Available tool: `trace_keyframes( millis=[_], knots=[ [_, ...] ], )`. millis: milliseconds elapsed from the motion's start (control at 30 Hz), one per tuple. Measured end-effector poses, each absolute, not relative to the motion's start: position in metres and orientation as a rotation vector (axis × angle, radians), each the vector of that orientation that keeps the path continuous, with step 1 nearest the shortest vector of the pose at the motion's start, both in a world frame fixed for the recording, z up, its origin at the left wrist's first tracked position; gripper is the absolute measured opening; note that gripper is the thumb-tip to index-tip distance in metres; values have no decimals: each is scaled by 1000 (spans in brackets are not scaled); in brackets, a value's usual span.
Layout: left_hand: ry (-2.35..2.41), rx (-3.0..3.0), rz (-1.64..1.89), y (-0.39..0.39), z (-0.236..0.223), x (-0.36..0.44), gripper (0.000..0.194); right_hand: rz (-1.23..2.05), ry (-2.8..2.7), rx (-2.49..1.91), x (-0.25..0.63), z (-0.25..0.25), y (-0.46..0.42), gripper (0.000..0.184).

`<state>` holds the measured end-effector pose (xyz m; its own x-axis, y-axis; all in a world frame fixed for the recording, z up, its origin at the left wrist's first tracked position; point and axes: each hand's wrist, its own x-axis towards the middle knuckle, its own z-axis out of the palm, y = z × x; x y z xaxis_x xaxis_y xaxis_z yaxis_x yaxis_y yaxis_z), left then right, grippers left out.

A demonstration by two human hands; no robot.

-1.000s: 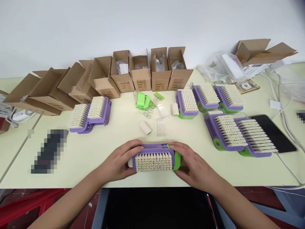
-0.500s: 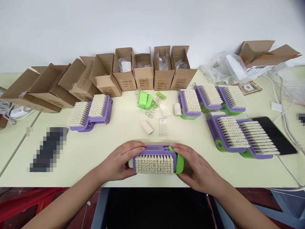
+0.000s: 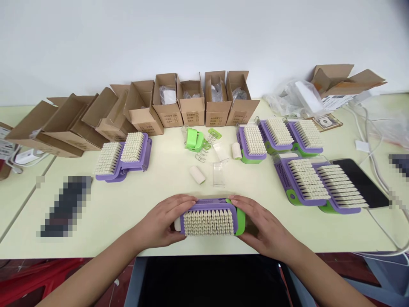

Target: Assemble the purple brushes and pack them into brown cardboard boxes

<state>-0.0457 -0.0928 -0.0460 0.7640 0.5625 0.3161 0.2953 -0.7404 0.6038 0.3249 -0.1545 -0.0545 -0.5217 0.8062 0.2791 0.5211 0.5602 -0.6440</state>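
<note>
"While both hands are at the near edge of the table [image 3: 153, 192], what are they doing with the purple-bodied brush [image 3: 209, 221]?"

"Gripping it between them. The left hand [image 3: 163, 221] has its fingers over the top and its thumb underneath, at the end where a white roller tip shows. The right hand [image 3: 266, 228] has its fingertips on the green end piece [image 3: 240, 219], thumb low on that side."

"Which way does the brush face?"

"Lengthwise across the table, with its cream bristles turned toward the person. I can't tell whether its underside touches the tabletop."

"And just beyond it?"

"A loose white roller [image 3: 197, 175] lies beside a clear plastic cover [image 3: 219, 175]. Farther back is a green plastic housing [image 3: 194, 140], near some thin wire springs [image 3: 200, 156] and a flat green plate [image 3: 215, 133]."

"Any other brushes?"

"Two purple brushes [image 3: 132, 147] on the left, side by side, and five green-and-purple brushes [image 3: 254, 140] on the right, the nearest pair next to a black tablet-like slab [image 3: 364, 181]. Behind, open cardboard boxes [image 3: 193, 118] line the wall [image 3: 204, 34]."
</note>
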Motion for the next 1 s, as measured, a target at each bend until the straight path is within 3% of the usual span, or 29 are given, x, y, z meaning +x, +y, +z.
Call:
trace_keyframes(
  millis=[700, 1000],
  knots=[
    [691, 2075, 569, -92, -40, -47, 96, 717, -2216, -1125, 328, -60, -161, 89],
    [688, 2241, 532, -90, -41, -46, 93, 691, -2252, -1079, 322, -55, -156, 82]
  ],
)
